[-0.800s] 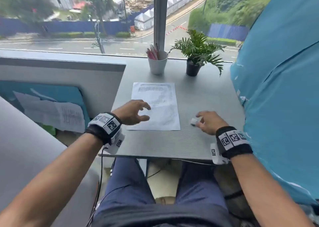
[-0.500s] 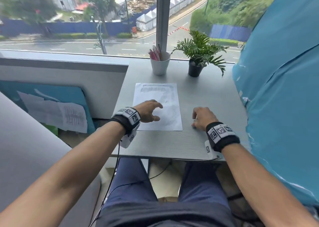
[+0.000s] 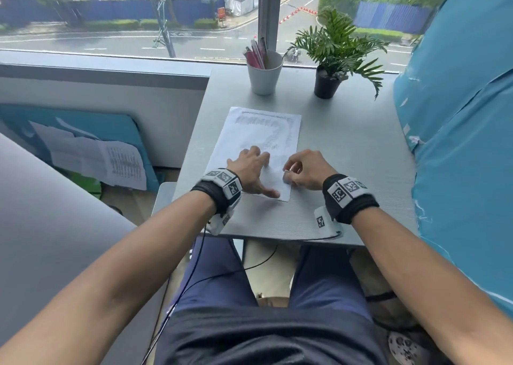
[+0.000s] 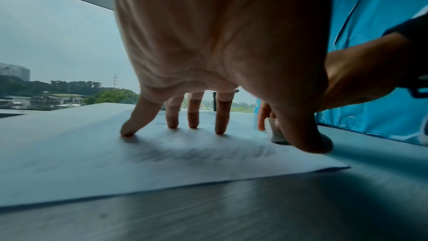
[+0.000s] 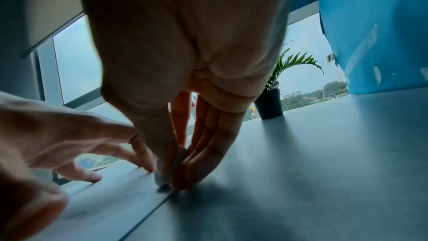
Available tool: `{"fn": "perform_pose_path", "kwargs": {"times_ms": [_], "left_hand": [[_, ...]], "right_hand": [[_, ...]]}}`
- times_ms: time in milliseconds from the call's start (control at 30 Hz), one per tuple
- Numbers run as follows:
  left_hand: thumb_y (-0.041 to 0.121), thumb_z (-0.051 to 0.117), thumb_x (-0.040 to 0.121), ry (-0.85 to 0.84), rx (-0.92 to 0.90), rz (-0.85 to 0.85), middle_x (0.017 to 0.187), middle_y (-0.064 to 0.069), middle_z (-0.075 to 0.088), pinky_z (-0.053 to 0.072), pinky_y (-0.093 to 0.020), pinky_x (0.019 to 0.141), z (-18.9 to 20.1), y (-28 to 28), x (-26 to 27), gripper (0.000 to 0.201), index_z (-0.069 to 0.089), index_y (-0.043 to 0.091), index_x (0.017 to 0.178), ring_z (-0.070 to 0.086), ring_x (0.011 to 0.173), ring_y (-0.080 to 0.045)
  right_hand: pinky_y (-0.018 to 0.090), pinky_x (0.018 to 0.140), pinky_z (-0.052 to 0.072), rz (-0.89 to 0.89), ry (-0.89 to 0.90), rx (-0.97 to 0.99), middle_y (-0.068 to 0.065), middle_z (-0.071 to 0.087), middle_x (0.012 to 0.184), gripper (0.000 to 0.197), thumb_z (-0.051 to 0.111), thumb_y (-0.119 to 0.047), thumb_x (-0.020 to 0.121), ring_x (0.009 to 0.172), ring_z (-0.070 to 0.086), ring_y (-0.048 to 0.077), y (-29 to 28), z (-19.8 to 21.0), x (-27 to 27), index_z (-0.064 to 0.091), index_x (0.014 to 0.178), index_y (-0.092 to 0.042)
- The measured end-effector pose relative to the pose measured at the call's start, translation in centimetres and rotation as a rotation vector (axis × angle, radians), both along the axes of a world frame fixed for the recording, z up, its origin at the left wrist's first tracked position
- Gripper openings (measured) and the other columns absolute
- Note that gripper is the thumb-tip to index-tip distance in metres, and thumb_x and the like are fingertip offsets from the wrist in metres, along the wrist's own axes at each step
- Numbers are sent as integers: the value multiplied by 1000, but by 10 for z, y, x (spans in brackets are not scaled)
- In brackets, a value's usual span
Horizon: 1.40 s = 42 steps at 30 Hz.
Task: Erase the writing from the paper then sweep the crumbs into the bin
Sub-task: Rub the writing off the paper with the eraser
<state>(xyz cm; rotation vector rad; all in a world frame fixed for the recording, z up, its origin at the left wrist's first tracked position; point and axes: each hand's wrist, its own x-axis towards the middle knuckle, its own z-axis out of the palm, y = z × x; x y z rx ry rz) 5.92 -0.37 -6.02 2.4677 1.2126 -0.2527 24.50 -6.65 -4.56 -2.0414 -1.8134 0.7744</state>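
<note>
A white sheet of paper [image 3: 261,134] with grey pencil scribbles lies on the grey desk [image 3: 347,153]. My left hand [image 3: 251,170] presses spread, straight fingers [image 4: 219,122] down on the paper's [image 4: 115,162] near half. My right hand [image 3: 304,170] pinches a small white eraser [image 3: 286,176] between thumb and fingers, its tip touching the paper near the right edge. The right wrist view shows the eraser [image 5: 162,179] standing on the sheet's edge, next to the left fingers [image 5: 143,155]. In the left wrist view the eraser [image 4: 276,133] shows behind my thumb. No bin is in view.
A white cup [image 3: 264,73] of pens and a small potted plant [image 3: 330,56] stand at the desk's far edge by the window. A blue covered surface [image 3: 458,142] borders the desk on the right. Papers [image 3: 111,162] lean on the wall at the left, below the desk.
My right hand picked the eraser up from the desk and carried it left onto the paper. My left hand slid further onto the sheet and flattened.
</note>
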Motion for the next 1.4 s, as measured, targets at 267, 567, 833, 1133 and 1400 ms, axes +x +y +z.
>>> {"fn": "perform_pose_path", "kwargs": {"times_ms": [267,567,833,1133,1400], "left_hand": [[80,79,47,147,-156,34,162,-1,-27,4,-83,103,0,-3,13,131,0,57,150,-24,148,-35],[78,80,48,205,-209,44,156,1,-40,-2,-84,100,3,0,17,135,-11,60,146,-34,143,-36],[75,82,49,216,-227,47,154,1,-43,-3,-84,99,5,0,20,137,-12,59,147,-38,141,-36],[81,75,55,205,-231,23,158,3,-36,2,-83,102,5,6,18,124,-6,62,147,-31,145,-33],[59,92,47,32,-180,-38,166,-1,-13,-5,-73,112,3,11,23,131,19,40,154,-18,151,-27]], "right_hand": [[15,64,52,83,-2,-24,-8,68,73,15,81,-23,75,72,67,5,1,1,-2,76,88,-16],[14,60,45,128,12,-46,-7,67,74,12,77,-22,78,68,62,0,7,5,4,77,89,-17],[18,62,47,86,24,-64,-6,68,71,9,77,-22,76,65,63,2,13,6,11,77,85,-20],[10,57,44,96,25,-89,-7,69,71,12,80,-22,74,69,66,5,14,2,11,78,85,-18],[9,58,43,-3,-17,13,-3,70,75,9,77,-20,76,67,61,4,16,-2,7,78,83,-15]]}}
